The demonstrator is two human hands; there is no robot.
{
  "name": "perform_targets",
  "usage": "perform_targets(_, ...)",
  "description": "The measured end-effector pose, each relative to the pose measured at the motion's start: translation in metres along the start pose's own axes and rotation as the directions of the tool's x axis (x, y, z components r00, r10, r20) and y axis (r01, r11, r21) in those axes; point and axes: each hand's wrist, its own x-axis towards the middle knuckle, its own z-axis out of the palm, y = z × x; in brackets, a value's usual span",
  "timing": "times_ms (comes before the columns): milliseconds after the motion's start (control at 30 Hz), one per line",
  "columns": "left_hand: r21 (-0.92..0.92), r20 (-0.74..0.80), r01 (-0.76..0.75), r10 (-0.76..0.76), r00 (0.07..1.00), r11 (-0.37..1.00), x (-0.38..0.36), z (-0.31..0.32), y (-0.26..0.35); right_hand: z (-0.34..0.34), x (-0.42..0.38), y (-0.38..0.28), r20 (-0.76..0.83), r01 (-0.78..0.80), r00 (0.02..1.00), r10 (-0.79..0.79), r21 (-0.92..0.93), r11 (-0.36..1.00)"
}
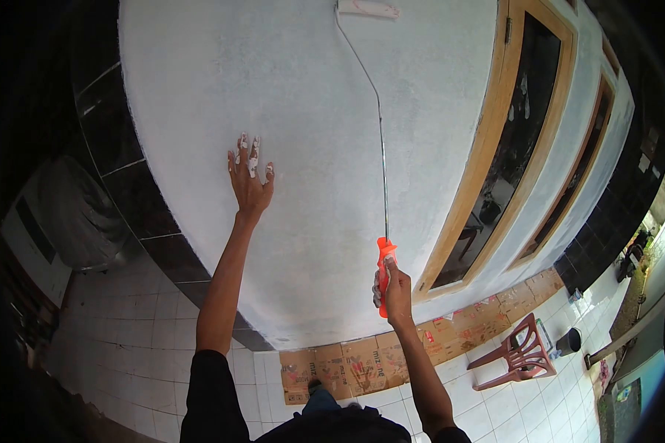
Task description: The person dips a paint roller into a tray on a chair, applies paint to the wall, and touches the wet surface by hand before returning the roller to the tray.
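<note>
My right hand is wrapped round the orange handle of a paint roller. Its long bent wire frame runs up to a white roller sleeve at the top edge of the view, lying against the wall. The wall is white with patchy greyish areas. My left hand is raised at the wall's left part, fingers spread and smeared with white paint, holding nothing. White paint also marks the fingers of my right hand.
Flattened cardboard lines the floor along the wall's foot. A reddish plastic chair and a dark bucket stand at the right. Wood-framed windows interrupt the wall there. Black tiles edge its left side; a covered object stands beyond.
</note>
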Motion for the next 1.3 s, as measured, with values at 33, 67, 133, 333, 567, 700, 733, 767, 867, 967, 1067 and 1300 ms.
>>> perform_targets(33, 0.003, -0.017, -0.003, 0.003, 1.0, 1.0, 0.011, -0.004, -0.001, 0.006, 0.003, -0.017, 0.012, -0.001, 1.0, 0.001, -0.005, 1.0)
perform_targets(67, 0.007, -0.06, 0.006, -0.006, 0.998, 1.0, 0.022, -0.007, -0.004, 0.011, 0.006, -0.034, 0.033, 0.014, 0.999, -0.014, -0.007, 1.0)
perform_targets(133, 0.013, -0.117, 0.015, -0.013, 0.993, 1.0, 0.049, -0.018, -0.004, 0.017, 0.013, -0.058, 0.034, 0.04, 0.999, -0.04, -0.013, 0.999)
perform_targets(333, 0.223, -0.021, 0.088, -0.085, 0.996, 0.971, 0.107, -0.029, -0.011, 0.004, 0.015, -0.03, 0.025, 0.032, 0.999, -0.031, -0.037, 0.999)
perform_targets(567, 0.277, 0.122, 0.075, -0.112, 0.986, 0.958, 0.101, -0.038, 0.0, -0.039, -0.036, 0.119, 0.031, -0.117, 0.993, 0.116, 0.041, 0.992)
perform_targets(700, 0.259, 0.161, 0.03, -0.074, 0.984, 0.965, 0.083, -0.033, 0.002, -0.072, -0.073, 0.196, -0.016, -0.096, 0.995, 0.094, -0.1, 0.99)
perform_targets(733, 0.257, 0.181, 0.03, -0.078, 0.98, 0.966, 0.079, -0.033, 0.003, -0.082, -0.083, 0.213, -0.035, -0.108, 0.994, 0.104, -0.141, 0.984)
perform_targets(767, 0.271, 0.196, 0.023, -0.079, 0.977, 0.962, 0.076, -0.033, 0.004, -0.097, -0.089, 0.239, -0.042, -0.128, 0.992, 0.123, -0.143, 0.982)
perform_targets(867, 0.29, 0.234, 0.001, -0.071, 0.97, 0.957, 0.065, -0.029, 0.003, -0.139, -0.108, 0.314, -0.071, -0.18, 0.983, 0.168, -0.246, 0.952)
perform_targets(967, 0.296, 0.247, -0.02, -0.056, 0.968, 0.955, 0.055, -0.026, 0.0, -0.159, -0.138, 0.326, -0.077, -0.298, 0.955, 0.287, -0.218, 0.93)
perform_targets(1067, 0.301, 0.244, -0.056, -0.02, 0.97, 0.952, 0.045, -0.024, -0.004, -0.168, -0.164, 0.338, -0.118, -0.433, 0.898, 0.423, -0.075, 0.898)
perform_targets(1300, 0.321, 0.177, -0.141, 0.087, 0.98, 0.936, 0.039, -0.017, -0.013, -0.176, -0.202, 0.364, -0.263, -0.47, 0.871, 0.414, -0.206, 0.858)
